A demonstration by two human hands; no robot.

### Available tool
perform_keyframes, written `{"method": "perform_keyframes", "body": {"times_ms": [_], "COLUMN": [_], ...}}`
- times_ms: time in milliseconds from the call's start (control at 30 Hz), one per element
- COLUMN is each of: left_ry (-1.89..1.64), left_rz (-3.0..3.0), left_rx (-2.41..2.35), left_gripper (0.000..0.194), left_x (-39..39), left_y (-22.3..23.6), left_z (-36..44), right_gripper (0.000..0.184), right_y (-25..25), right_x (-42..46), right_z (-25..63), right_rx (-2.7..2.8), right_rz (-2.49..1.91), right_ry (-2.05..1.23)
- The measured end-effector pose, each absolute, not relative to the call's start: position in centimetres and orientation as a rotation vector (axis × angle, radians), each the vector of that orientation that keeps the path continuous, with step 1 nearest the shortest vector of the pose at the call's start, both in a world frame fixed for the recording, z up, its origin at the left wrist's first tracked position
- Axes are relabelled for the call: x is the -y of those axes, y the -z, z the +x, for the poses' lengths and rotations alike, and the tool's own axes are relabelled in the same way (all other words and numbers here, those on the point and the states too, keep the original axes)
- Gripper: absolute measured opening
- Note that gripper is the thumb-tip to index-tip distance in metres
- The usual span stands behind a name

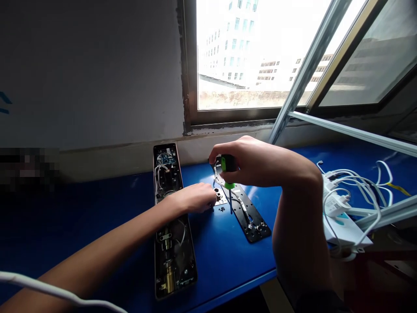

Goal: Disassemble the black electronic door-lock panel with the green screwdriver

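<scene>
My right hand (250, 163) is closed around a green and black screwdriver (228, 171), held upright with its tip down on the blue table (97, 226). My left hand (195, 198) reaches across an opened door-lock body (172, 243) and its fingers pinch a small silver metal part (220, 198). A few tiny dark screws (222, 209) lie just beside the screwdriver's tip. A black mounting plate (247, 213) with a white wire on it lies to the right of the tip.
A white power strip (345, 226) with several white cables sits at the right edge. An aluminium frame bar (352, 132) crosses above it. A window (247, 56) and grey wall stand behind the table. A white cable (48, 291) crosses the lower left.
</scene>
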State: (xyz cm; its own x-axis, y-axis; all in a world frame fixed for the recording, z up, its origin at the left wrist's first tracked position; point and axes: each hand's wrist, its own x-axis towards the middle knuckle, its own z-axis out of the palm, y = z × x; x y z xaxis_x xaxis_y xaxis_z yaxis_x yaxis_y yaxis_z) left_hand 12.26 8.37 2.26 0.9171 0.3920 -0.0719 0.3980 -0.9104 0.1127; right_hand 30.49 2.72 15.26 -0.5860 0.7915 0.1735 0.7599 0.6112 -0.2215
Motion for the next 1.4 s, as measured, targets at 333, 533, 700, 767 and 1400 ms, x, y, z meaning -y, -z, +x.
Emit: {"method": "perform_keyframes", "body": {"times_ms": [333,533,700,767,1400], "left_ry": [0.119,-0.067,-0.690,-0.901,-0.910], "left_rz": [2.890,2.932,2.844,2.794,2.805], "left_rx": [-0.676,-0.692,-0.701,-0.733,-1.110], "left_gripper": [0.020,0.013,0.027,0.032,0.044], "left_x": [-7.6,-6.3,-4.2,-3.2,0.1], "left_y": [-2.8,-4.0,-3.1,-2.2,0.8], "left_z": [12.5,10.6,5.5,3.2,-1.8], "right_gripper": [0.029,0.020,0.026,0.028,0.021], "right_y": [-15.3,-15.4,-15.8,-15.9,-14.0], "right_x": [-2.4,-2.4,-2.1,-1.9,-2.0], "right_z": [30.6,30.0,28.8,28.1,23.4], "right_rx": [2.585,2.598,2.596,2.584,2.601], "right_rz": [-1.210,-1.110,-0.891,-0.825,-0.629], "right_ry": [-0.130,-0.147,-0.187,-0.178,-0.114]}}
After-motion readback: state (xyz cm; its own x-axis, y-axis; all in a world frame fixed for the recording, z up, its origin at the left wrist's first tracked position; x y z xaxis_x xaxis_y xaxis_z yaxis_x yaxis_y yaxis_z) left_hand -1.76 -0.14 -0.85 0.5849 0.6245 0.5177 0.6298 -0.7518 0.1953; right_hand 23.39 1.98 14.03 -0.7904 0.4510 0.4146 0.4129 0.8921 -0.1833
